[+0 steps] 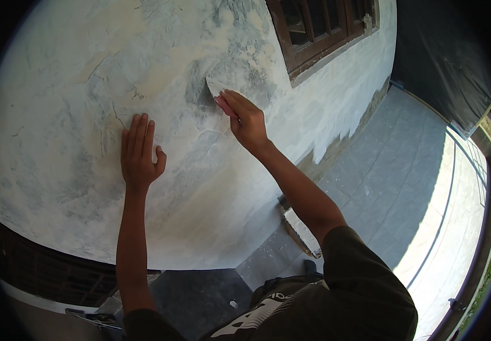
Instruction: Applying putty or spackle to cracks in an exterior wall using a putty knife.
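In my right hand (pixel 249 121) is a putty knife (pixel 223 104) with a reddish handle, my fingers wrapped round it. Its pale, broad blade is against or very near a grey, worn patch of the wall (pixel 183 165); the exact contact is hard to make out. My left hand (pixel 140 152) lies flat on the wall lower and to the left, fingers stretched out and thumb apart. Cracks and patchy white, cream and grey coating cover the wall around both hands.
A brown wooden window (pixel 319 34) is set in the wall at upper right. Below my right arm, an open container with white material (pixel 302 230) stands on the grey tiled floor (pixel 370 170). Dark sheeting (pixel 444 62) hangs at far right. A dark louvred door or shutter (pixel 52 267) shows at lower left.
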`<state>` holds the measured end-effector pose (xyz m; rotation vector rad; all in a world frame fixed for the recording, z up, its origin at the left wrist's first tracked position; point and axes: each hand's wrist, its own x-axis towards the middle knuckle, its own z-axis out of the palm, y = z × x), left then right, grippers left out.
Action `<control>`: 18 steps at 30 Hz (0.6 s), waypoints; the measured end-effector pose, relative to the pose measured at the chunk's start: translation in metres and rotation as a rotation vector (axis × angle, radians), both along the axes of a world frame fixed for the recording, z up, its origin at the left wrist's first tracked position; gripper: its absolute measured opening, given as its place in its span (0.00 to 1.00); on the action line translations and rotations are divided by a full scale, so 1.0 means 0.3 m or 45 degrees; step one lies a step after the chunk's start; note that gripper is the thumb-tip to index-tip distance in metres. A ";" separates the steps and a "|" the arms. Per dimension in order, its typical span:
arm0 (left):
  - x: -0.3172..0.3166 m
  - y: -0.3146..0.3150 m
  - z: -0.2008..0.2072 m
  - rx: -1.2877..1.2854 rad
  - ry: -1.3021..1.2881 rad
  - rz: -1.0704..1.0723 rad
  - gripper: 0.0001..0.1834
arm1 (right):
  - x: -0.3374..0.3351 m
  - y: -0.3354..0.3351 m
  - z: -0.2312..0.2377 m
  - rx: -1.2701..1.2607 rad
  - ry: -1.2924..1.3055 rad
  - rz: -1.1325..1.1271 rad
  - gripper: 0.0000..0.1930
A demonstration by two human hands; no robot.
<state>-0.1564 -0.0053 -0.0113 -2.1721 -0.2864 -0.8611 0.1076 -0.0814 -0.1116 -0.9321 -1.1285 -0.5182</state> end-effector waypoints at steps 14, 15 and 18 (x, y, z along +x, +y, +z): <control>-0.001 -0.013 -0.008 -0.018 -0.013 0.005 0.30 | 0.008 0.008 -0.020 -0.065 0.344 -0.019 0.28; -0.006 -0.012 -0.012 -0.015 -0.009 0.012 0.31 | -0.040 0.056 -0.013 -0.111 0.246 -0.173 0.30; -0.027 -0.007 0.001 -0.006 -0.001 0.039 0.31 | -0.223 0.114 -0.034 -0.168 0.146 -0.131 0.34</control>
